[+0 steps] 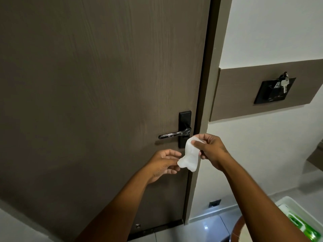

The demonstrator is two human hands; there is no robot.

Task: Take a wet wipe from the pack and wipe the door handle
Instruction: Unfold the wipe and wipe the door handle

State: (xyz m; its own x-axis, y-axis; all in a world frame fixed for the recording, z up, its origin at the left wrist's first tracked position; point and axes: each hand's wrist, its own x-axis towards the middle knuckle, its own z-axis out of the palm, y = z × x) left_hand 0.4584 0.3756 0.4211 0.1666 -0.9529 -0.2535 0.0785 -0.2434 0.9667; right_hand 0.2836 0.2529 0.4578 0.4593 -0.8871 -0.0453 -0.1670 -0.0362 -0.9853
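A white wet wipe (189,157) hangs crumpled between both hands, just below and right of the door handle. My right hand (211,151) pinches its top end; my left hand (165,163) grips its lower corner. The black lever door handle (174,134) sticks out leftward from a black backplate (184,119) on the dark brown door (104,84). The wipe is close to the backplate's lower end, apart from the lever. A green and white wipe pack (300,222) lies in a white tray at the bottom right, partly hidden by my right arm.
The door frame (204,102) runs down right of the handle. A black wall switch plate with keys hanging on it (276,89) sits on a brown panel at right. The white tray (290,203) stands low right, beside a brown rounded edge (236,226).
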